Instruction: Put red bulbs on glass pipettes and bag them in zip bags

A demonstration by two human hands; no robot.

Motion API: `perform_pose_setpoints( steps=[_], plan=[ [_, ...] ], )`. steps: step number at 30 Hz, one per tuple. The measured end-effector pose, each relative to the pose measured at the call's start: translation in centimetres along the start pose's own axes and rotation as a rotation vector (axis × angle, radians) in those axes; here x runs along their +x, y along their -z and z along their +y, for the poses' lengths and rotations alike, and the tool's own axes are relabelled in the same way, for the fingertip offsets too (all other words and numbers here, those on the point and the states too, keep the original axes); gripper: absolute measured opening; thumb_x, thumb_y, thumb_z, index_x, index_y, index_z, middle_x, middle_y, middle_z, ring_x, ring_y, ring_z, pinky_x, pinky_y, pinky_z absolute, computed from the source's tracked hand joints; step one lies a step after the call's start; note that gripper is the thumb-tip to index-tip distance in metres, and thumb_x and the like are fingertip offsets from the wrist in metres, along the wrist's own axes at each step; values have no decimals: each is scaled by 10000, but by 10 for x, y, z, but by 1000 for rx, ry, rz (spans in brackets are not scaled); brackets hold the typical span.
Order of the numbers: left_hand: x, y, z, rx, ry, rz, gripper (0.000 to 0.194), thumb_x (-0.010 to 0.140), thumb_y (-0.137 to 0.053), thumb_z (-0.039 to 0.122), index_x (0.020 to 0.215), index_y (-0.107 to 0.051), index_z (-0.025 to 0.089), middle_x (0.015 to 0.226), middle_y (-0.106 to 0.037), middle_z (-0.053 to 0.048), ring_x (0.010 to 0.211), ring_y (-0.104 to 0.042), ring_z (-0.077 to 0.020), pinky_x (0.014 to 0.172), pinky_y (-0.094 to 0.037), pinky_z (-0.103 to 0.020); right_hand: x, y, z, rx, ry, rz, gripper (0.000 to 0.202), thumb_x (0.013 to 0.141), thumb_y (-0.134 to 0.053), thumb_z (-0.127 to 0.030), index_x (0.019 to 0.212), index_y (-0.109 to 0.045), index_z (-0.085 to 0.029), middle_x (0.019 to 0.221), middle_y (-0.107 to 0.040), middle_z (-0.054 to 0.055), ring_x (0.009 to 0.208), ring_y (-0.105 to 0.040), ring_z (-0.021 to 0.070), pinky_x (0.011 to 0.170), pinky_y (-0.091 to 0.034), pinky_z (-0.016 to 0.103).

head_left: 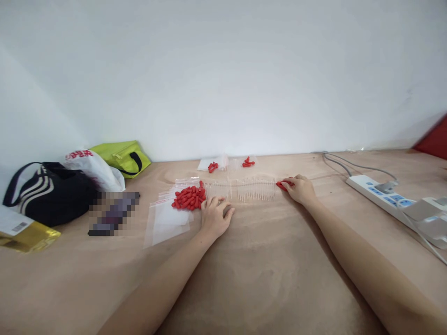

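"What's on the far left of the desk (261, 284)?"
"A black bag (70, 195), with a white plastic bag (98, 173) and a green bag (120, 156) behind it."
"And next?"
"Clear zip bags (167, 223) lying flat, with a heap of red pieces (188, 199) on them."
"The left hand (214, 216)?"
"Beside that heap, grip spread, thumb apart from the fingers, near the left end of the clear pins (256, 190). Two small red clusters (213, 167) lie behind the pins."
"And the right hand (302, 190)?"
"At the pins' right end, grip pinched on a few red pieces (283, 185). A white power strip (387, 204) lies farther right."
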State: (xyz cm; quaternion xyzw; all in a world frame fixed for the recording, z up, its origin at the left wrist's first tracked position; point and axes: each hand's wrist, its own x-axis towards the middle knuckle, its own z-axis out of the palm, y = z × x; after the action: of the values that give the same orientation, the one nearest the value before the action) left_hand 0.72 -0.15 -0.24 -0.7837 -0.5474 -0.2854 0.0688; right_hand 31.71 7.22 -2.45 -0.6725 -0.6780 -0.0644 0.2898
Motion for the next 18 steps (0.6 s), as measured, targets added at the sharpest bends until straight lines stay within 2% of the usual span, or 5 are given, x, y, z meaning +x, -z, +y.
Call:
perform_pose_setpoints(
  steps=[4, 8, 11, 13, 18],
  plan=[
    [11, 2, 2, 90, 86, 11, 138, 759, -571, 332, 793, -654, 226, 921, -607, -55, 891, -492, -240, 765, -328, -405, -1, -6, 0, 39, 12, 49, 278, 793, -454, -352, 802, -666, -172, 757, -567, 80, 741, -515, 191, 658, -364, 295],
    [35, -5, 6, 144, 172, -4, 137, 749, -559, 304, 797, -654, 218, 940, -594, -64, 937, -469, -258, 781, -327, -409, -3, -4, -6, -10, 3, 119, 258, 796, -452, -357, 752, -637, -182, 808, -572, 84, 794, -498, 213, 676, -334, 326],
    [56, -15, 14, 166, 236, -60, 169, 750, -535, 321, 805, -654, 215, 958, -586, -73, 971, -459, -264, 830, -311, -422, -5, 1, -16, -5, 9, 198, 241, 805, -449, -344, 760, -609, -169, 830, -588, 98, 818, -495, 230, 700, -329, 351],
    [69, -21, 21, 179, 296, -139, 220, 755, -511, 364, 812, -657, 210, 983, -580, -85, 999, -450, -268, 856, -305, -420, -9, 3, -28, 86, 49, 218, 217, 815, -439, -313, 768, -586, -160, 795, -601, 96, 785, -507, 218, 704, -345, 347],
    [94, -30, 29, 203, 426, -265, 327, 732, -494, 421, 838, -666, 163, 1041, -571, -145, 1045, -436, -305, 880, -300, -431, -32, 6, -73, 424, 277, 58, 137, 818, -449, -263, 809, -551, -173, 741, -596, 52, 672, -523, 157, 627, -401, 273]
  ],
)
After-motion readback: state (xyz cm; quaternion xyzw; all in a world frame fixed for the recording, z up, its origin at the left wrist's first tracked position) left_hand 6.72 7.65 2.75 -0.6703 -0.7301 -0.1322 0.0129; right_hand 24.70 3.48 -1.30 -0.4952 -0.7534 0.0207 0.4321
